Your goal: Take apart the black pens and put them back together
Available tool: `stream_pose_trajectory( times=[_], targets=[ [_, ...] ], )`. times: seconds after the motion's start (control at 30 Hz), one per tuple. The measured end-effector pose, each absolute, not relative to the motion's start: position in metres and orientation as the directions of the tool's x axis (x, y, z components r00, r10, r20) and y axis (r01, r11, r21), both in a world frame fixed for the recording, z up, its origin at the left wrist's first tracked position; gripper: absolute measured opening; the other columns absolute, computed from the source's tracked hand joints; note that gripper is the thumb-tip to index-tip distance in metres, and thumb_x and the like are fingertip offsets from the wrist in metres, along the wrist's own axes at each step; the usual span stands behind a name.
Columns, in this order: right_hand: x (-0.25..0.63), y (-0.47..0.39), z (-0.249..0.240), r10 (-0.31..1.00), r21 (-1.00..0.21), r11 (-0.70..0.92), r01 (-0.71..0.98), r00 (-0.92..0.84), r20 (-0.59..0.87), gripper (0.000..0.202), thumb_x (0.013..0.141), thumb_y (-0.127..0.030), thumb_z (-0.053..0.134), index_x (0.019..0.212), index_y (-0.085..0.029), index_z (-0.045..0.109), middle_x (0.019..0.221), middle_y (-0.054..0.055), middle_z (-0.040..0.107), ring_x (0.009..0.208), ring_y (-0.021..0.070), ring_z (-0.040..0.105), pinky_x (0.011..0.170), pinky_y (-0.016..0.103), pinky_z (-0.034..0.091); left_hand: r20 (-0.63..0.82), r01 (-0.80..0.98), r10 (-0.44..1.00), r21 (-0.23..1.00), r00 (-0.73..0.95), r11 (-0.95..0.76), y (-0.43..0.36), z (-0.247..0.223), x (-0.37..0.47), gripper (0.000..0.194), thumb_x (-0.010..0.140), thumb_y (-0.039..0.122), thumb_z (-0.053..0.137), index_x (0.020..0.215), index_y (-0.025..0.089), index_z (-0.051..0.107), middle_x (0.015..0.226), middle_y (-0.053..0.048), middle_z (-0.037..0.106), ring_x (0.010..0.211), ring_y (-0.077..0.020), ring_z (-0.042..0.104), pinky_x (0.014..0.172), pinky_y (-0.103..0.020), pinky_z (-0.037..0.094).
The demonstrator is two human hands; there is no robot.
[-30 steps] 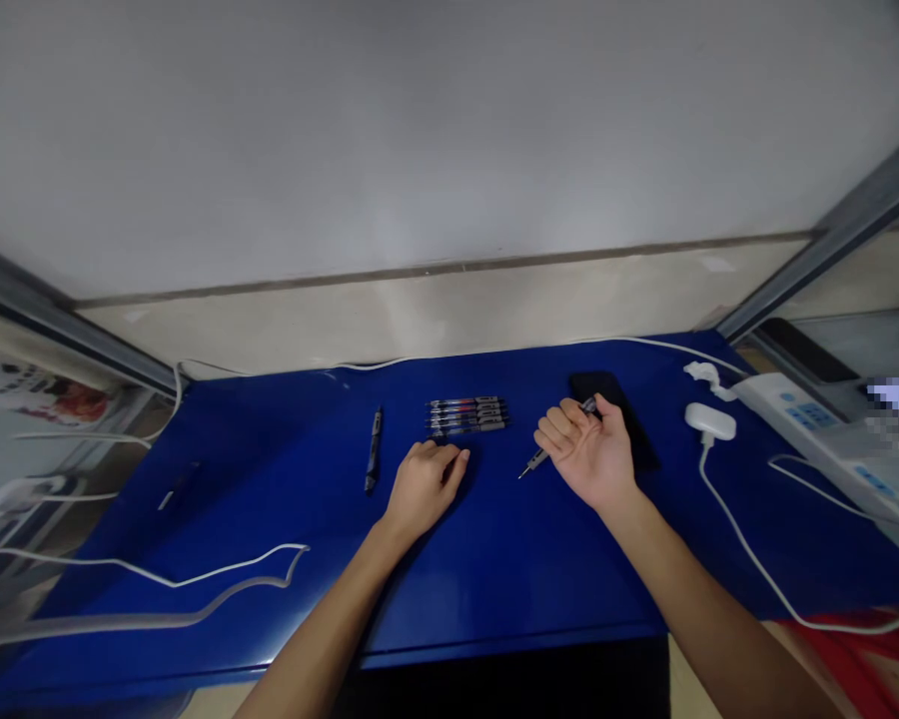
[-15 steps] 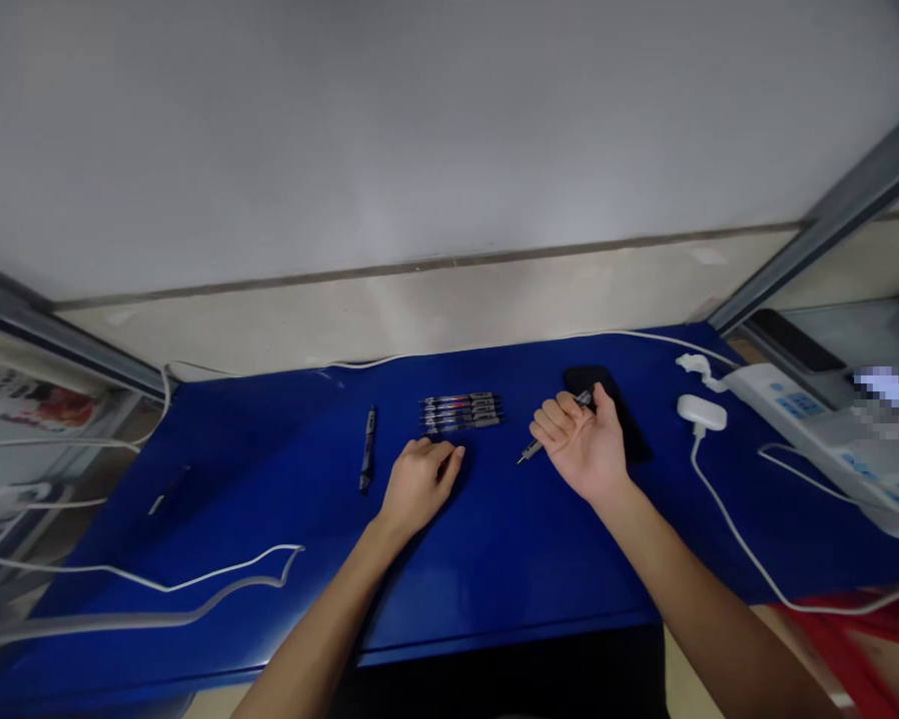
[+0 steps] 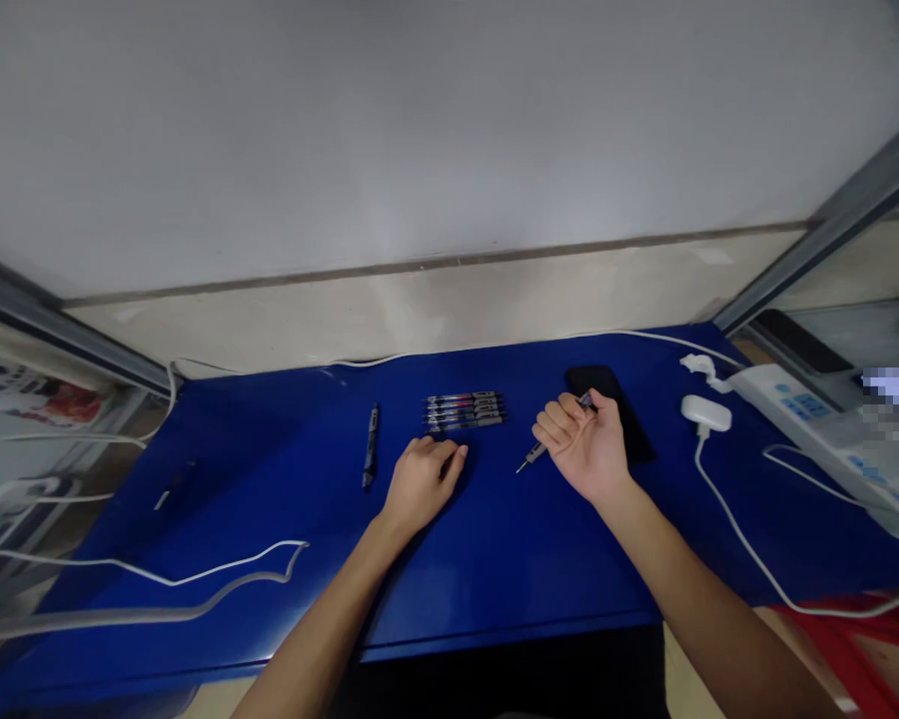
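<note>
My right hand [image 3: 585, 444] is turned palm up with its fingers curled round a pen [image 3: 531, 457]. The pen's tip points down and left, and its other end shows beside the thumb. My left hand [image 3: 425, 481] rests on the blue table [image 3: 486, 569], loosely closed with its fingers curled under. No object shows in it, though its underside is hidden. Just beyond its knuckles, several pens [image 3: 460, 411] lie side by side in a row. A single grey and black pen [image 3: 371, 444] lies to the left of that hand.
Partly behind my right hand lies a black phone [image 3: 633, 424]. A white earbud case [image 3: 705, 412] on a cable and a white power strip [image 3: 816, 419] are at the right. White cables [image 3: 172, 581] cross the left side, near a small dark object [image 3: 176, 484]. A wall [image 3: 449, 310] borders the back.
The view has shifted slightly. Both hands keep nearly the same pose, and the pen stays in my right hand, perhaps tilted a little more steeply.
</note>
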State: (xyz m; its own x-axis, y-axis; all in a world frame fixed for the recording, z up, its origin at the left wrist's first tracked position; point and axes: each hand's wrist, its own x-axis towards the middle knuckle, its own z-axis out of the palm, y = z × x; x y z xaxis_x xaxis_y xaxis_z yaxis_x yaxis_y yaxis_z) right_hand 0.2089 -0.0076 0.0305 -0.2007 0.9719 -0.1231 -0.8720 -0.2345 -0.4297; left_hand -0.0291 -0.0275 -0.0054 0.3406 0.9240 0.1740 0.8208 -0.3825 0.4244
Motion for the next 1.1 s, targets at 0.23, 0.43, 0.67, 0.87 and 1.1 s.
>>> stream_pose_trajectory(
  times=[0.23, 0.43, 0.67, 0.87, 1.1],
  targets=[
    [0.2086, -0.0081, 0.0306, 0.972, -0.444, -0.235, -0.865, -0.202, -0.121, 0.041, 0.09, -0.039, 0.046, 0.059, -0.022, 0.025, 0.052, -0.005, 0.022, 0.047, 0.011, 0.021, 0.047, 0.026, 0.031, 0.178, 0.819, 0.921, 0.421, 0.347, -0.39, -0.0276, -0.006, -0.0291, 0.039, 0.1, 0.038, 0.037, 0.075, 0.019, 0.059, 0.065, -0.001, 0.055, 0.066, -0.0159, 0.051, 0.073, -0.031, 0.038],
    [0.2099, -0.0076, 0.0296, 0.986, -0.445, -0.163, -0.88, -0.125, -0.114, 0.044, 0.091, -0.045, 0.044, 0.059, -0.022, 0.025, 0.052, -0.005, 0.024, 0.048, 0.0116, 0.021, 0.047, 0.026, 0.03, 0.167, 0.822, 0.923, 0.418, 0.348, -0.386, -0.0279, -0.0047, -0.0292, 0.04, 0.101, 0.039, 0.035, 0.072, 0.02, 0.056, 0.064, -0.001, 0.053, 0.065, -0.0157, 0.051, 0.073, -0.031, 0.038],
    [0.2097, -0.008, 0.0307, 0.988, -0.458, -0.155, -0.875, -0.126, -0.093, 0.039, 0.088, -0.039, 0.047, 0.059, -0.021, 0.027, 0.053, -0.005, 0.024, 0.048, 0.0116, 0.022, 0.048, 0.026, 0.031, 0.175, 0.82, 0.921, 0.42, 0.348, -0.39, -0.0274, -0.0049, -0.0287, 0.04, 0.101, 0.039, 0.035, 0.072, 0.019, 0.056, 0.064, -0.001, 0.053, 0.065, -0.0156, 0.05, 0.073, -0.031, 0.038],
    [0.2088, -0.0094, 0.0315, 0.989, -0.48, -0.143, -0.866, -0.109, -0.098, 0.042, 0.088, -0.041, 0.05, 0.057, -0.022, 0.028, 0.053, -0.005, 0.022, 0.048, 0.0118, 0.024, 0.047, 0.027, 0.032, 0.187, 0.818, 0.918, 0.416, 0.35, -0.397, -0.028, -0.0049, -0.0296, 0.039, 0.1, 0.038, 0.036, 0.072, 0.02, 0.056, 0.063, -0.001, 0.054, 0.065, -0.0161, 0.051, 0.072, -0.031, 0.038],
    [0.2084, -0.0095, 0.032, 0.989, -0.514, -0.141, -0.846, -0.099, -0.109, 0.045, 0.089, -0.046, 0.049, 0.057, -0.021, 0.029, 0.054, -0.005, 0.022, 0.047, 0.0118, 0.025, 0.047, 0.028, 0.033, 0.193, 0.82, 0.917, 0.41, 0.349, -0.399, -0.0279, -0.0042, -0.0293, 0.039, 0.1, 0.038, 0.036, 0.073, 0.02, 0.057, 0.065, -0.001, 0.055, 0.065, -0.0161, 0.052, 0.072, -0.031, 0.039]
  ],
)
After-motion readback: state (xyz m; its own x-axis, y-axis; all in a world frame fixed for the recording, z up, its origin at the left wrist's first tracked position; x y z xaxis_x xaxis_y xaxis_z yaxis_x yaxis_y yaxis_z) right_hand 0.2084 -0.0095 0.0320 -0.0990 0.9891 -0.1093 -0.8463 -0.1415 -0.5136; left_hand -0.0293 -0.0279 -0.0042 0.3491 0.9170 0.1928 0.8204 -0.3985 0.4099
